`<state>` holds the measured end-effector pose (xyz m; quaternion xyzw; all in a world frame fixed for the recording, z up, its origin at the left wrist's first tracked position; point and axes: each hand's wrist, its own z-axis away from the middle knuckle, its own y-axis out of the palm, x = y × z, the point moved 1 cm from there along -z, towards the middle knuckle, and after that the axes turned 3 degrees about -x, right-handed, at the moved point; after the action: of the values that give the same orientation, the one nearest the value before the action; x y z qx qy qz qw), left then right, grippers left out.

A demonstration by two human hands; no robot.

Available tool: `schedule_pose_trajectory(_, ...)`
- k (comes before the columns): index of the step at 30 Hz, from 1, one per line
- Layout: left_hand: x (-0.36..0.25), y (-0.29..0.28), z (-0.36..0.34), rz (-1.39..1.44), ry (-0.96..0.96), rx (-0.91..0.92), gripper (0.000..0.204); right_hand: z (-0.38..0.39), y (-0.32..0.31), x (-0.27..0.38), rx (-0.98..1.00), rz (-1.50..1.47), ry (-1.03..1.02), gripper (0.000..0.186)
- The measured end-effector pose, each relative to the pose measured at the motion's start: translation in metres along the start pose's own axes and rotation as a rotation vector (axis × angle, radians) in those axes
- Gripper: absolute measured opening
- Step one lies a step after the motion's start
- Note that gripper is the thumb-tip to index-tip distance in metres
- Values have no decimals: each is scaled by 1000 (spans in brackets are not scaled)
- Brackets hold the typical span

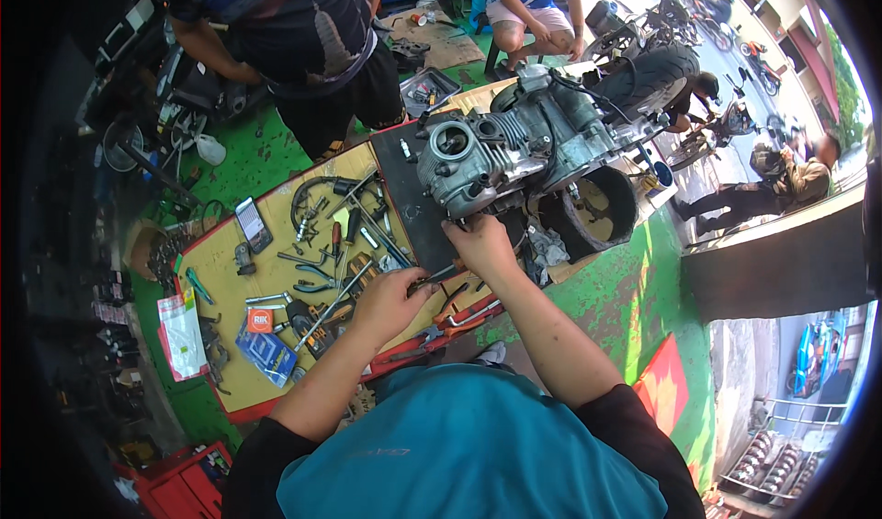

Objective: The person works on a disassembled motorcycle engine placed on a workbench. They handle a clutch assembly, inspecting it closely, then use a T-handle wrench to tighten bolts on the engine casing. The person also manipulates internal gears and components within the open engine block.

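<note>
Because the engine's underside hides the right fingertips, a slip there may go unnoticed

In the head view, the engine (501,142) rests on the far right part of the counter (220,285), near a black tub (627,208); the right hand (484,246) reaches its near lower edge, and I cannot tell whether the fingers are clamped on a part or merely touching; the left hand (390,303) looks closed on a slim tool (448,272) whose end lies near the right hand, so a sudden skid could catch the knuckles; a small part let go could drop out of sight or get lost beside the blue pliers (315,287); hard pushing might also rock the engine, if its uneven underside is poorly supported
</note>
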<state>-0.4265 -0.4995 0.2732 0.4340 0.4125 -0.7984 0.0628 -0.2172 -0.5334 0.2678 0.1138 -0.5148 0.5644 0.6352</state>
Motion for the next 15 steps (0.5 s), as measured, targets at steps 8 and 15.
schedule_pose_trajectory(8, -33, -21, -13, -205, 81, 52, 36, -9, -3, -11, 37, -170, -55, 42)
schedule_pose_trajectory(15, -72, -31, -13, -426, 18, 103, 29, -30, 12, -36, 183, -396, 7, 42)
